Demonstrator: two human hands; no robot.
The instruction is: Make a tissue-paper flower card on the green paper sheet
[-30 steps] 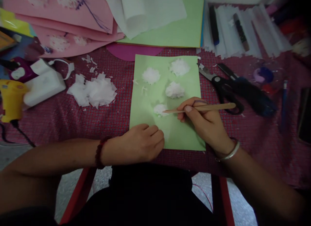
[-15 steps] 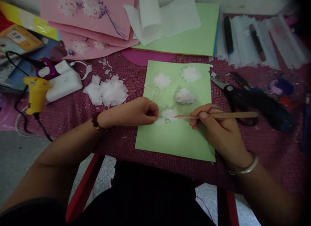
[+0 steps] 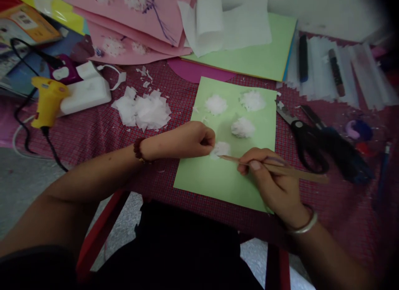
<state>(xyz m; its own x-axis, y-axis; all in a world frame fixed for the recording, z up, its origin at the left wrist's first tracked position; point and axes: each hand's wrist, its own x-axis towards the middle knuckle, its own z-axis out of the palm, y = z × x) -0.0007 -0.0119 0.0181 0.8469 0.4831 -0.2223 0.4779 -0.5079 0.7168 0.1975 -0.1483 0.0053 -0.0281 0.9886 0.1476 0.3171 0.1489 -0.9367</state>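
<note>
A light green sheet of paper lies on the table with three fluffy white paper flowers on its upper part. Below them sits a smaller cluster of white paper pieces. My left hand is closed at the left side of this cluster; whatever its fingers pinch is hidden. My right hand grips a thin wooden stick, whose pointed tip touches the lower edge of the cluster. Left of the sheet, a loose pile of white paper squares rests on the cloth.
A yellow glue gun leans by a white power strip at left. Black scissors and a dark blue-black tool lie right of the sheet. Behind are a white paper roll, pink flower sheets and white paper strips.
The camera view has shifted and tilted slightly. The stick now slants, its tip at the lower edge of the white cluster rather than its right side. My left hand stays closed beside it.
</note>
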